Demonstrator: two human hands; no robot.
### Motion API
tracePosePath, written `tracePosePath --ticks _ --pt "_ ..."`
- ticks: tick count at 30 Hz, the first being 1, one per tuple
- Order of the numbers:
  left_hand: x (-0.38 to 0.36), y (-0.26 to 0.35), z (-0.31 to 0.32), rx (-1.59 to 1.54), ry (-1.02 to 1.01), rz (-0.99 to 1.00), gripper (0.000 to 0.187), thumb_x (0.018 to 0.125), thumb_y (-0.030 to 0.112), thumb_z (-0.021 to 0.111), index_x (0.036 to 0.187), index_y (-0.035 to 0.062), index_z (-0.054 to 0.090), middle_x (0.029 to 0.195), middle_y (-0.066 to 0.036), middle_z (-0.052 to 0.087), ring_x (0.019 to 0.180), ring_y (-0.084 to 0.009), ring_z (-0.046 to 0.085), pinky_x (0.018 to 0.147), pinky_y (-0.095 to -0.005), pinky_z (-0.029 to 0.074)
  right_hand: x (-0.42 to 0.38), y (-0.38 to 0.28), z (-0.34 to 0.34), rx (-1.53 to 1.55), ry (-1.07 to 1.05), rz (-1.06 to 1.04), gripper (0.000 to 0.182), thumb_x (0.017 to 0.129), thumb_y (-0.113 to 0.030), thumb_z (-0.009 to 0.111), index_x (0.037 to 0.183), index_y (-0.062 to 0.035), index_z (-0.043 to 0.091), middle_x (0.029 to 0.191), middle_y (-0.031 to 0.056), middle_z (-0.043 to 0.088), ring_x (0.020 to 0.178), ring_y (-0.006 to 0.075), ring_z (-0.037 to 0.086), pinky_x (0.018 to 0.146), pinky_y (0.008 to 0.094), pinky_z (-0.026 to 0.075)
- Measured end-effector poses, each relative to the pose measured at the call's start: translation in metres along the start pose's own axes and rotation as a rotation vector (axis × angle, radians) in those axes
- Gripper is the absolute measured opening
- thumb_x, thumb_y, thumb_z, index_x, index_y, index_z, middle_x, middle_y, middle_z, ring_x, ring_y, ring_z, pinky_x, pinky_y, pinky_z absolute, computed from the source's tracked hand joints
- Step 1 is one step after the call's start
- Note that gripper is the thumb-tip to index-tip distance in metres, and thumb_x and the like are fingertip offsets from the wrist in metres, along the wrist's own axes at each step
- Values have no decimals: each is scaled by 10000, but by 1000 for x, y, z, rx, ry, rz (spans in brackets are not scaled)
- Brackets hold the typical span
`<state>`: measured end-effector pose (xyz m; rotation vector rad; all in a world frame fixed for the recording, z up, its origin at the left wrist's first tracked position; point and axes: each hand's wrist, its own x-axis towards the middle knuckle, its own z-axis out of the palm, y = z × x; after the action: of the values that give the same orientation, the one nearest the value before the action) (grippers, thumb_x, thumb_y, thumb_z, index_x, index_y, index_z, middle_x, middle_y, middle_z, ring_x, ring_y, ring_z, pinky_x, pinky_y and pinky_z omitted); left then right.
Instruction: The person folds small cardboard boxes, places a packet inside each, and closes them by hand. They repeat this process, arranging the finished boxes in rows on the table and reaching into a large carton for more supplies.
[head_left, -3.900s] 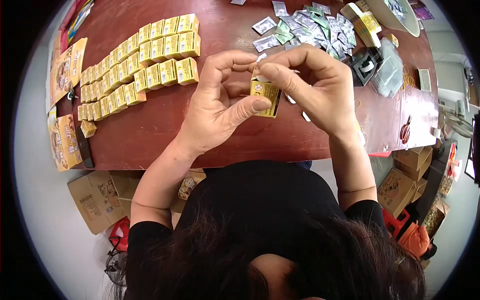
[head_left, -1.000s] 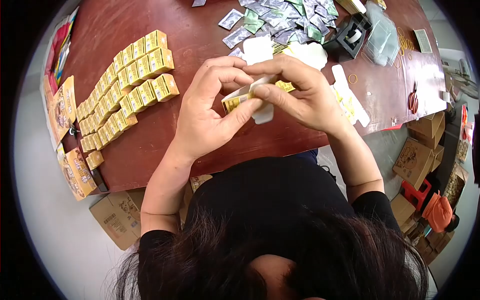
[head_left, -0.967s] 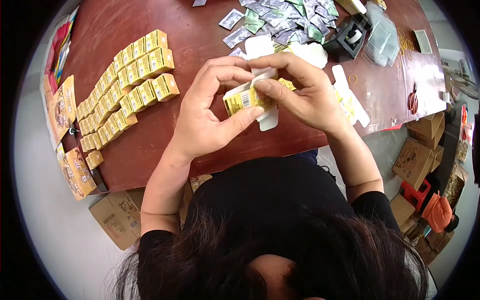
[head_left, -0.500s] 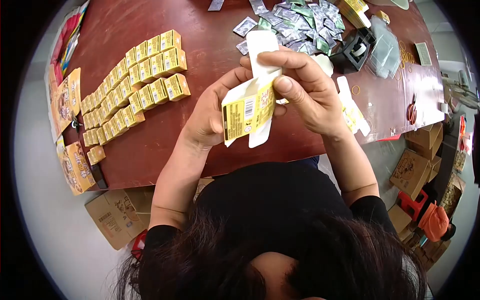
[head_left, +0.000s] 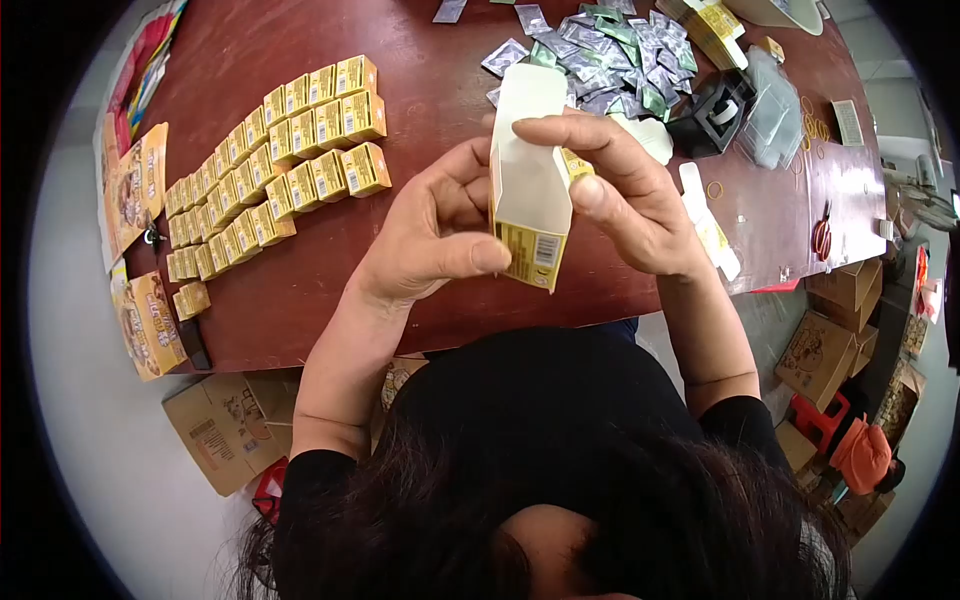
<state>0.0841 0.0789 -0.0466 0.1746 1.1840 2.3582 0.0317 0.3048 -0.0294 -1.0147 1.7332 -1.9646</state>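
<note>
Between my two hands is a small yellow carton (head_left: 530,255) with its top open, showing the white inside and a long white flap standing up at the far side. My left hand (head_left: 430,230) grips the carton's left side, the thumb on the printed panel near the bottom. At the right side, my right hand (head_left: 630,195) holds it with thumb and fingers close to the opening. Parts of the fingers behind the carton are hidden. Beyond my hands lies a heap of small foil sachets (head_left: 610,60) in silver-grey and green.
Rows of closed yellow cartons (head_left: 290,140) stand at the left of the dark red table (head_left: 420,60). A black tape dispenser (head_left: 705,115), a flattened carton (head_left: 708,225), rubber bands (head_left: 815,130) and red scissors (head_left: 823,235) lie right. Cardboard boxes (head_left: 225,430) sit on the floor.
The carton has been turned and squared up, so its open top now faces me. My left thumb has moved onto its front panel. The view has shifted slightly.
</note>
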Motion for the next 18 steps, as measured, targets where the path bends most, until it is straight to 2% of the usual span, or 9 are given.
tracePosePath --ticks 1,2,3,6,10,12,15,16,18 --pt "-2 3 2 62 90 1 981 735 310 908 1482 -55 388 1331 -237 621 1196 -313 659 1005 -412 556 1 -2 0 -104 18 -75 462 1018 -256 638 1400 -10 548 1312 100 579 1186 182 580 985 330 476" --pt "-1 1 5 50 90 47 756 823 181 821 1434 -26 427 1213 -116 656 1109 -191 636 990 -342 514 1 -4 0 -209 37 -150 542 988 -323 681 1402 -2 539 1410 118 547 1308 224 541 1067 362 447" --pt "-1 0 5 49 88 45 756 823 181 821 1434 -26 427 1213 -116 656 1109 -191 636 990 -342 514 -2 1 0 -267 53 -126 712 898 -352 788 1448 -7 495 1466 112 505 1345 224 503 1103 377 412" --pt "-5 -3 3 378 154 259 662 867 140 793 1407 -26 448 1290 -94 562 1216 -199 576 1033 -352 488 -6 -2 1 -394 45 16 736 860 -301 830 1455 -13 506 1434 115 546 1319 221 528 1104 375 413" --pt "-6 -6 15 494 246 375 573 883 141 788 1352 -16 497 1234 -72 575 1153 -194 600 1018 -344 499 -4 0 6 -257 94 58 651 847 -255 838 1400 -22 583 1320 108 624 1250 228 573 1079 374 432" --pt "-7 -12 14 609 238 576 456 886 139 785 1266 5 571 1206 -79 590 1083 -185 616 967 -331 520 -1 -1 4 -321 11 -26 551 838 -242 837 1318 -35 664 1217 101 674 1193 232 608 1043 355 459" --pt "-9 -10 -2 892 134 587 393 881 122 781 1220 25 607 1188 -93 597 1036 -175 625 906 -324 538 -4 2 -1 -304 -2 15 541 806 -267 850 1275 -44 698 1204 102 681 1197 241 611 1021 354 477" --pt "-10 -8 -2 890 135 584 393 881 122 781 1220 25 607 1188 -93 597 1036 -175 625 906 -324 538 -5 3 -1 -302 -2 18 541 806 -267 850 1275 -44 698 1204 102 681 1197 241 611 1021 354 477" --pt "-11 0 1 889 79 516 359 872 110 782 1185 25 628 1184 -101 594 1021 -167 627 871 -319 543 -6 5 -1 -368 46 -43 437 821 -256 856 1187 -55 730 1151 120 696 1072 240 663 907 353 525"
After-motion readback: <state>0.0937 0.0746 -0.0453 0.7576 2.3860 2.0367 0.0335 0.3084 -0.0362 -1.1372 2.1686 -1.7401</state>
